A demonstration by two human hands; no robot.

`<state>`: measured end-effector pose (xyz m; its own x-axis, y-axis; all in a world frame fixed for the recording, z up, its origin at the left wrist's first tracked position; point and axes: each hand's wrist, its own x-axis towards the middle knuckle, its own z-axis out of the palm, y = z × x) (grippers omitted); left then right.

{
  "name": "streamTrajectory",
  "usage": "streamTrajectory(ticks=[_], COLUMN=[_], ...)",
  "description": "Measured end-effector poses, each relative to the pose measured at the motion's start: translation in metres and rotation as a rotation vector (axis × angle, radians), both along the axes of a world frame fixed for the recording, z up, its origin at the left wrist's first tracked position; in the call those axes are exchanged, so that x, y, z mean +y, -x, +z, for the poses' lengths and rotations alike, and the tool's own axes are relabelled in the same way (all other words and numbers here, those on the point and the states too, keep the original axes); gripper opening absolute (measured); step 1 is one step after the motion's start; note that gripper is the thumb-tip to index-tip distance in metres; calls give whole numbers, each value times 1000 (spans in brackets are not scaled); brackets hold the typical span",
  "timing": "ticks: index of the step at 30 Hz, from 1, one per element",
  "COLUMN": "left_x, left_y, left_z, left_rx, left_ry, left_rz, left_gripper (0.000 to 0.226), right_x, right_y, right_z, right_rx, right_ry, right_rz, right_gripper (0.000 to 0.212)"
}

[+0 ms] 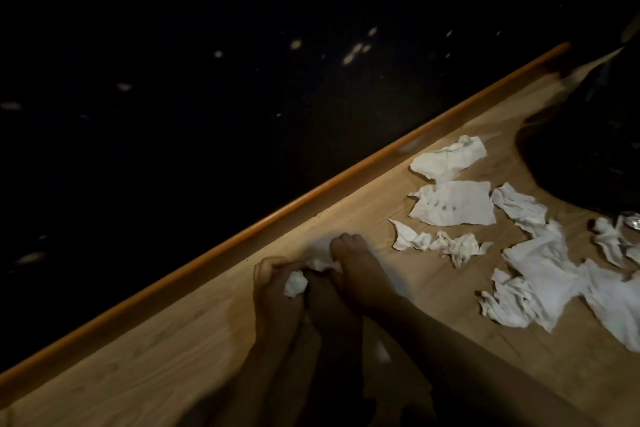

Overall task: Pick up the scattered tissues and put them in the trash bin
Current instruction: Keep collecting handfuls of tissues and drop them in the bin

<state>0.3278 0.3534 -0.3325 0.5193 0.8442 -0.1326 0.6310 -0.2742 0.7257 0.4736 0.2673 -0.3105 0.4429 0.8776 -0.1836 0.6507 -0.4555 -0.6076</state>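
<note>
Both hands are bunched together near the table's orange edge (311, 188). The left hand (277, 291) is closed around a crumpled tissue (295, 283), and the right hand (356, 274) is curled onto more of it, probably balling it up. Further right, loose tissues (453, 203) sit scattered, with a dark bag-like shape (588, 149) beyond, maybe the bin.

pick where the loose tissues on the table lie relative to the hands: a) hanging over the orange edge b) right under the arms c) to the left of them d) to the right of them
D: the loose tissues lie spread over the table to the right of both hands, the left hand and the right hand, which are bunched on a crumpled tissue.
</note>
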Motion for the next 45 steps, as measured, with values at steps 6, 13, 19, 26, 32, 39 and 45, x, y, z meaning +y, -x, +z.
streamTrajectory(ticks=[6, 13, 19, 26, 32, 39, 45], left_x=[-10, -36, -77, -143, -184, -228, -231], left_y=[-65, -172, -250, -336, -428, -467, -486], left_z=[48, 124, 202, 261, 267, 293, 289], left_rx=[-269, -416, -463, -502, -310, -358, -325], left_ry=[-46, -6, 399, 849, 643, 522, 605], left_rz=[-59, -344, -352, -409, -431, -543, -657], left_gripper=[26, 15, 40, 49, 85, 31, 78], right_x=[-20, -75, -130, -189, -232, -266, -271], right_y=[-42, -123, -179, -246, -303, -345, -348], right_z=[41, 104, 175, 240, 276, 290, 278], right_rx=[-127, -242, -357, -247, 515, 680, 352], right_ry=[-28, -129, -216, -388, -780, -918, -590], right_rz=[-184, -443, -517, -880, -1424, -1434, -1314], right_gripper=[30, 47, 55, 13, 22, 35, 73])
